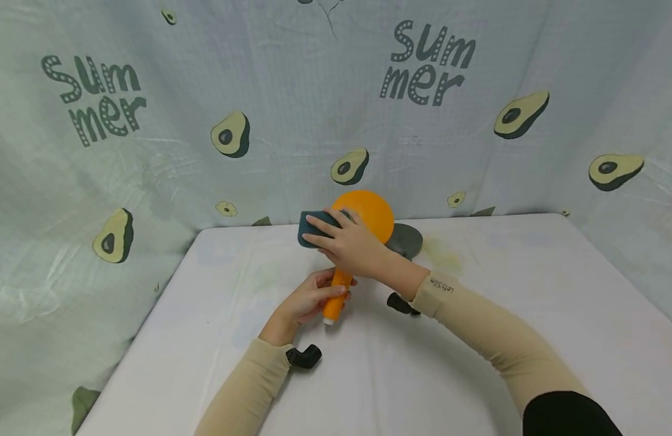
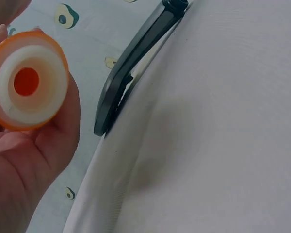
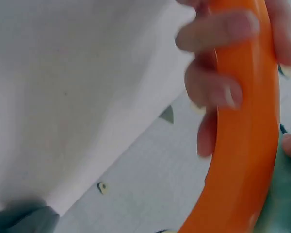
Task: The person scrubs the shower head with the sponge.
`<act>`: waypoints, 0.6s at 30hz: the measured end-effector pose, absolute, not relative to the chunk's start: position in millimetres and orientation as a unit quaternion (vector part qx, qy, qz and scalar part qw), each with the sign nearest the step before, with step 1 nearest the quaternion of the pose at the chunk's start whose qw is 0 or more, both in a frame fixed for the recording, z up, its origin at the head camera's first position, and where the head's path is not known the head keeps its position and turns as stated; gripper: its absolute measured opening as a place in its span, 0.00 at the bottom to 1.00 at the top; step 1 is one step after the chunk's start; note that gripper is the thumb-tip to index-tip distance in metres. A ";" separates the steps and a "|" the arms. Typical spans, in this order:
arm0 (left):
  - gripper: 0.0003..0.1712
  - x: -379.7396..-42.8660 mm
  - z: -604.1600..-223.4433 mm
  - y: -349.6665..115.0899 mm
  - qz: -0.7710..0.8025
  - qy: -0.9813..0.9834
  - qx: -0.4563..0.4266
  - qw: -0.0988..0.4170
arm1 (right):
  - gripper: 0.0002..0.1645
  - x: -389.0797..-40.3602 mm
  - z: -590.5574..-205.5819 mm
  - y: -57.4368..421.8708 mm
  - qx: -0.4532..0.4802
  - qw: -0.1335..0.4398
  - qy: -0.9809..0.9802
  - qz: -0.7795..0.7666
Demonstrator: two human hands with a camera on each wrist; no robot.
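Observation:
An orange paddle-like thing (image 1: 371, 212) with a round flat head is held above the table, its handle slanting down toward the front. My left hand (image 1: 309, 297) grips that handle, with its fingers wrapped round it. A pale ring and a round hole show at the handle's end (image 2: 48, 82) in the left wrist view. Across the lower head, my right hand (image 1: 353, 245) holds a dark teal sponge-like block (image 1: 309, 229), fingers spread over it. The right thumb is hidden in the head view. In the right wrist view, teal (image 3: 280, 189) shows beside the orange piece.
A dark grey round-headed thing (image 1: 406, 239) lies on the table behind my right wrist. Its long edge and handle (image 2: 131, 63) appear in the left wrist view. A white cover lies over the table (image 1: 292, 399). An avocado-print curtain (image 1: 292, 79) hangs behind it.

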State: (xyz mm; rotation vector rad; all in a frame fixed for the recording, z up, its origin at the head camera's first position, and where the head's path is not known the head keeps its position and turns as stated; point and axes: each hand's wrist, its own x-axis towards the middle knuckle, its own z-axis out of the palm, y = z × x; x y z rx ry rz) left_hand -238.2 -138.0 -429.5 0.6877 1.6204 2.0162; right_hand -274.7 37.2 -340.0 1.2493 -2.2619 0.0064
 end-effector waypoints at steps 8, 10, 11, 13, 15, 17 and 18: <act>0.27 -238.0 -432.4 -138.4 0.744 0.584 0.233 0.228 | 0.27 -308.6 -334.2 59.6 0.362 0.253 -0.882 0.164; 0.27 -238.0 -432.6 -139.0 0.747 0.580 0.231 0.229 | 0.28 -313.2 -334.3 66.6 0.329 0.238 -0.893 0.192; 0.26 -238.0 -432.6 -139.4 0.748 0.578 0.230 0.230 | 0.28 -314.4 -334.7 69.6 0.318 0.231 -0.897 0.200; 0.27 -237.9 -432.6 -140.3 0.749 0.577 0.229 0.233 | 0.28 -314.8 -335.7 73.6 0.307 0.225 -0.902 0.202; 0.28 -237.8 -432.6 -140.9 0.748 0.578 0.227 0.236 | 0.28 -312.3 -337.9 75.4 0.314 0.234 -0.900 0.192; 0.28 -238.4 -433.1 -141.3 0.748 0.577 0.225 0.237 | 0.28 -307.4 -341.8 74.9 0.339 0.252 -0.890 0.174; 0.29 -238.7 -433.4 -141.5 0.749 0.577 0.224 0.237 | 0.27 -304.2 -344.0 73.9 0.355 0.261 -0.882 0.165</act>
